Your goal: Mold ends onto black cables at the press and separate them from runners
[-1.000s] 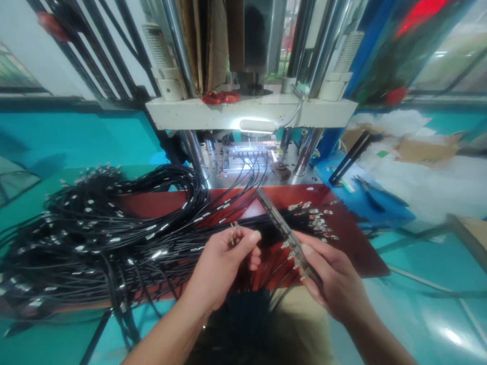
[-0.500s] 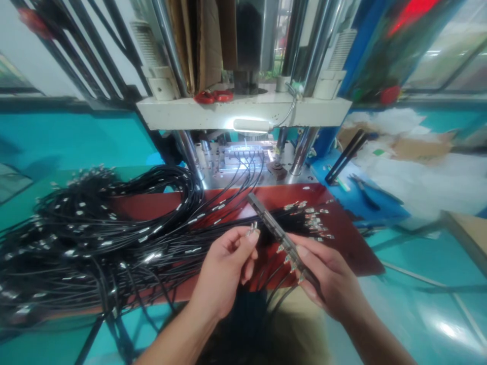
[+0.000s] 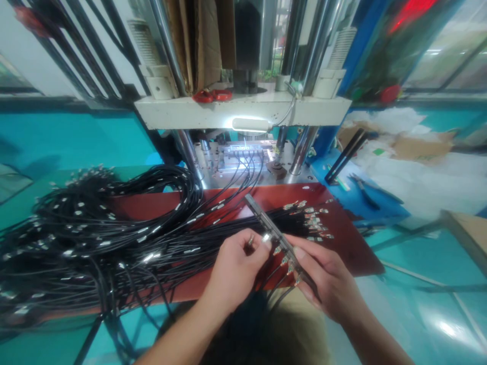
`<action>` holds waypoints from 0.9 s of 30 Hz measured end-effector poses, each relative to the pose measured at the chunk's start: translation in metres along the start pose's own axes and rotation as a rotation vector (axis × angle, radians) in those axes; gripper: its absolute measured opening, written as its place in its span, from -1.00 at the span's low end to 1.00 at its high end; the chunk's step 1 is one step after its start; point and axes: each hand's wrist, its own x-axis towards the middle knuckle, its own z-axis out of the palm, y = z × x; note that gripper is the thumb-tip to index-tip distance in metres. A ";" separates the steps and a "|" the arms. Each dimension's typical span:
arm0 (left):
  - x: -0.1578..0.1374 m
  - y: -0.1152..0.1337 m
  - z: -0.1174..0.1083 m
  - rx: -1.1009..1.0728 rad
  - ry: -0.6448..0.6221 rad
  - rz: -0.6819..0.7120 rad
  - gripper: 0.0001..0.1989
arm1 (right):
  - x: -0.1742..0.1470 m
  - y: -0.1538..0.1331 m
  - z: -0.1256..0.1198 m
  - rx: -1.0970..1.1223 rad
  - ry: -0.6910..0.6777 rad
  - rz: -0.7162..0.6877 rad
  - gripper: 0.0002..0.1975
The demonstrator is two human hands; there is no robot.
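Observation:
My right hand (image 3: 323, 276) is wrapped round a dark metal bar (image 3: 274, 228), held at a slant over the red board. Several small metal connectors (image 3: 284, 260) with black cables sit along the bar's left edge. My left hand (image 3: 243, 261) pinches a small metal cable connector (image 3: 266, 238) between thumb and forefinger, close against the bar. Whether it is seated in the bar I cannot tell. Behind the bar, a bundle of black cables (image 3: 228, 235) lies across the board, its metal ends pointing right.
A white press (image 3: 243, 112) stands ahead, its lit lower fixture (image 3: 243, 161) holding several cable ends. Coiled black cables (image 3: 95, 218) cover the left of the red board (image 3: 353, 248). Pliers (image 3: 363, 191) lie on a blue surface at right. Red-handled scissors (image 3: 212, 96) rest on the press.
My left hand has moved right with the connector, from apart from the bar to close against it. My right hand and the bar have shifted slightly left.

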 end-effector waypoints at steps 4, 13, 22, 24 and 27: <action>0.001 0.002 -0.001 0.042 -0.008 0.002 -0.71 | -0.002 0.000 0.001 -0.012 0.010 0.036 -0.44; 0.003 0.001 -0.005 0.021 -0.074 -0.013 -0.72 | -0.002 0.001 -0.003 -0.027 -0.069 0.017 -0.48; 0.004 -0.001 -0.006 -0.007 -0.088 0.019 -0.70 | -0.004 -0.001 -0.005 -0.120 -0.122 -0.031 -0.52; 0.003 -0.001 -0.008 -0.047 -0.121 -0.030 -0.69 | -0.003 -0.001 -0.004 -0.099 -0.118 -0.033 -0.52; 0.002 0.002 -0.017 -0.170 -0.184 -0.123 -0.69 | -0.002 -0.001 -0.004 -0.028 -0.088 0.012 -0.47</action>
